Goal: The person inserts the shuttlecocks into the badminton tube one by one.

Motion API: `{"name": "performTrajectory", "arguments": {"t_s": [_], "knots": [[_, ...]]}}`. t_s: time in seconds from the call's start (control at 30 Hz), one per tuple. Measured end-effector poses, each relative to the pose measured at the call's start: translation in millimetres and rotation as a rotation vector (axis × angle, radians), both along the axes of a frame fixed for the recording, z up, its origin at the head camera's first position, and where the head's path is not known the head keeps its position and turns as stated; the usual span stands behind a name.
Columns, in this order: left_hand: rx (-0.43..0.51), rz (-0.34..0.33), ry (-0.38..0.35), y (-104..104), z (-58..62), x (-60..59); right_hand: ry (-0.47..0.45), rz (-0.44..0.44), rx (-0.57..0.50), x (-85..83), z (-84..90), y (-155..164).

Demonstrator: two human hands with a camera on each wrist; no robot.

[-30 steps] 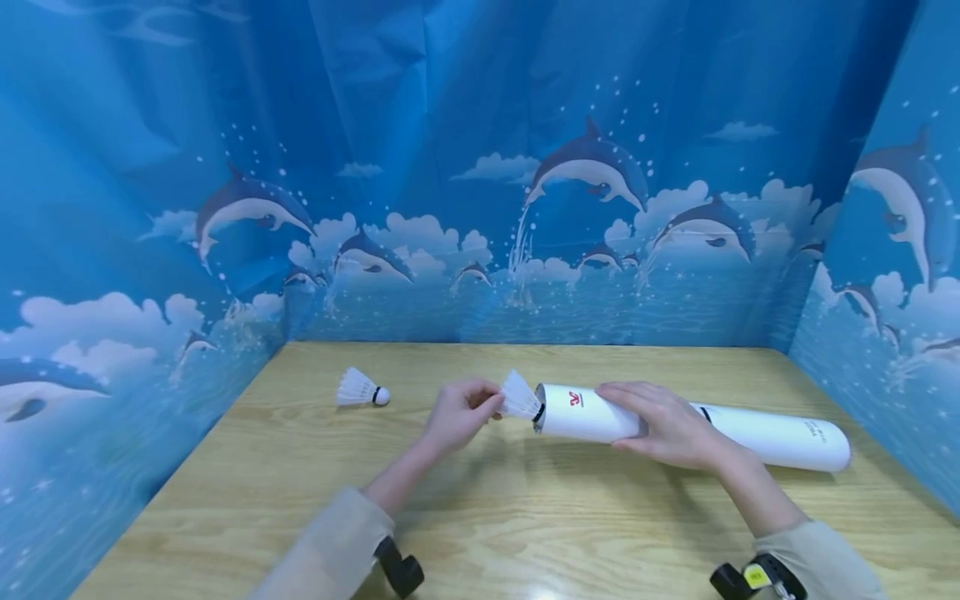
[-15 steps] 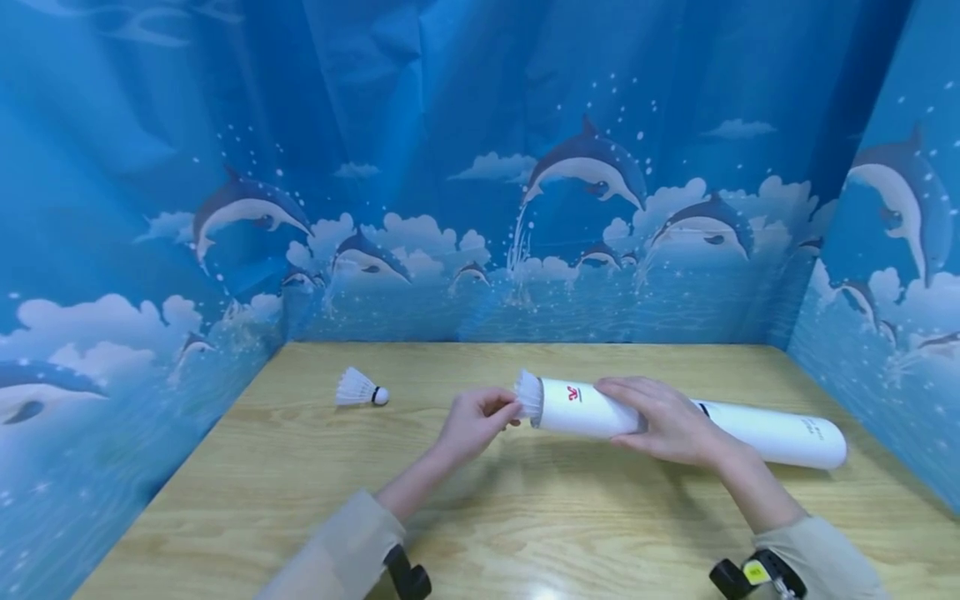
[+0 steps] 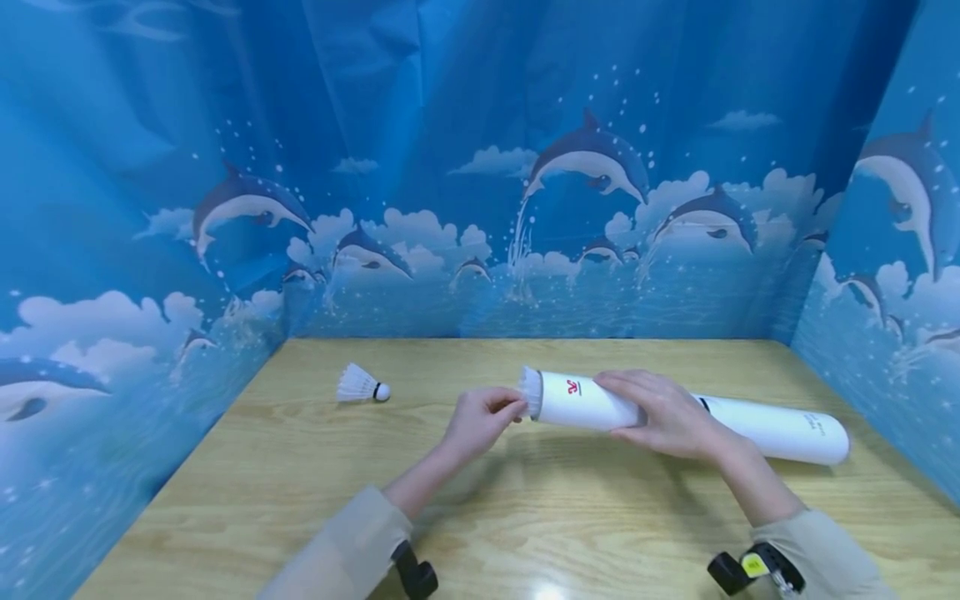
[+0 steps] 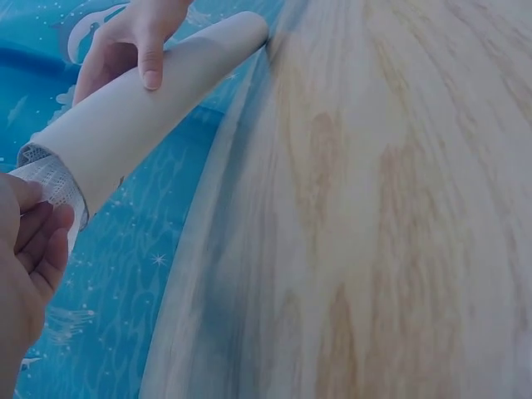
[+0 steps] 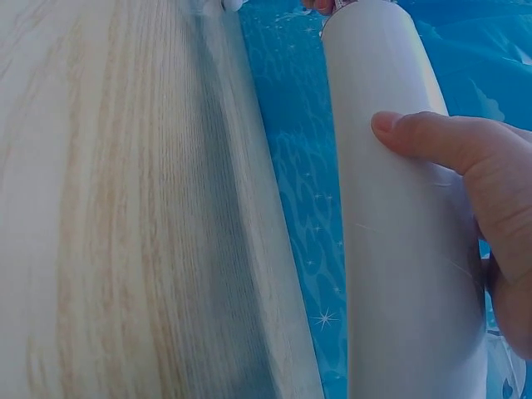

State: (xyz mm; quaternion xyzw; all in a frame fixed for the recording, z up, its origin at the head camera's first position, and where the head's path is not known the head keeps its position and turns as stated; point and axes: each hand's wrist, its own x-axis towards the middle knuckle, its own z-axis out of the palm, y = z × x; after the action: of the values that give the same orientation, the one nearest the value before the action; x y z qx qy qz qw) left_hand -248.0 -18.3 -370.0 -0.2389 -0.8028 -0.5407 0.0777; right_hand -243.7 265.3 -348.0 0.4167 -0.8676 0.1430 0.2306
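A white shuttlecock (image 3: pixel 531 392) is partly inside the left mouth of a long white shuttlecock tube (image 3: pixel 577 400) with a red logo; its cork end is hidden inside. My left hand (image 3: pixel 483 421) pinches the shuttlecock's skirt edge between thumb and fingers. In the left wrist view the meshed skirt (image 4: pixel 54 181) shows at the tube's rim, against the fingers. My right hand (image 3: pixel 663 417) grips the tube around its middle, thumb along the near side, as the right wrist view also shows with the thumb (image 5: pixel 416 137) across the white wall.
A second shuttlecock (image 3: pixel 362 385) lies on its side at the back left of the wooden table (image 3: pixel 480 517), cork pointing right. A blue dolphin-print curtain (image 3: pixel 450 208) stands along the back and sides.
My left hand has moved right, sliding the shuttlecock from just its cork at the mouth to mostly inside the tube. The right hand has kept its hold on the tube.
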Motion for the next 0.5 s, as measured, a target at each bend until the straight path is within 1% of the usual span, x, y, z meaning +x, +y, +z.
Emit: {"name": "performTrajectory", "arguments": {"t_s": [0.2,0.5], "knots": [[-0.023,-0.007,-0.002,6,-2.5,-0.4,-0.007,-0.006,0.001,-0.4,0.4,0],[-0.071,0.016,0.030,13,-6.6,-1.4,-0.027,-0.025,0.001,0.7,-0.6,-1]]}}
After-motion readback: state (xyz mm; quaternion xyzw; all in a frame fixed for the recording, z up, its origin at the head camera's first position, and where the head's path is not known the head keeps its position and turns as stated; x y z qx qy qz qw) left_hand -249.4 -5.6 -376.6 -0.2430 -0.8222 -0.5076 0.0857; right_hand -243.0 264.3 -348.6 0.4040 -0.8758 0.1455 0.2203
